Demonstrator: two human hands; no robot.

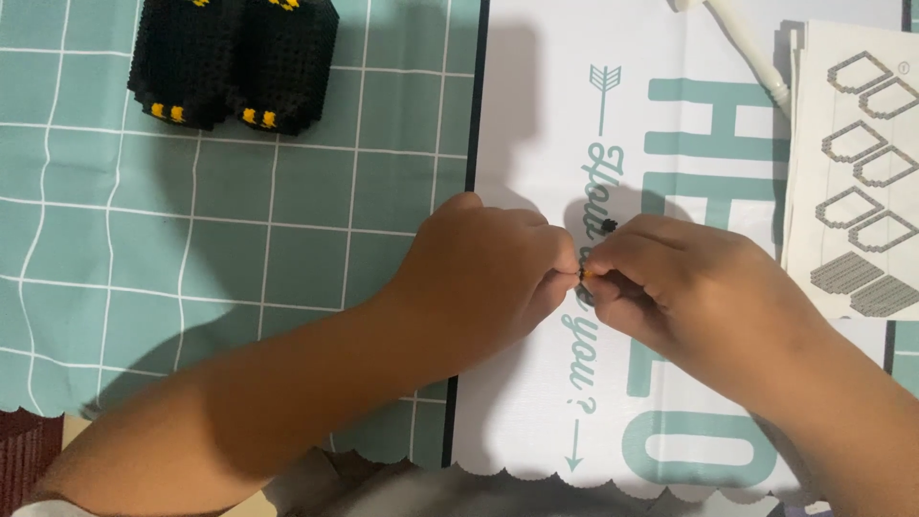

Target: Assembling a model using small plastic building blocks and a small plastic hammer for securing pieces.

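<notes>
Left hand (479, 273) and right hand (670, 282) meet fingertip-to-fingertip, pinching tiny black-and-yellow piece (581, 275) (mostly hidden).

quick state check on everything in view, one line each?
left hand: grip pinched shut on tiny block piece, fingertips meeting the right's
right hand: grip pinched shut on the same piece
tiny block piece: mostly hidden between fingertips
black block model: assembled, standing on teal grid cloth, untouched
instruction sheet: lying flat, right side
white tool: lying idle
</notes>
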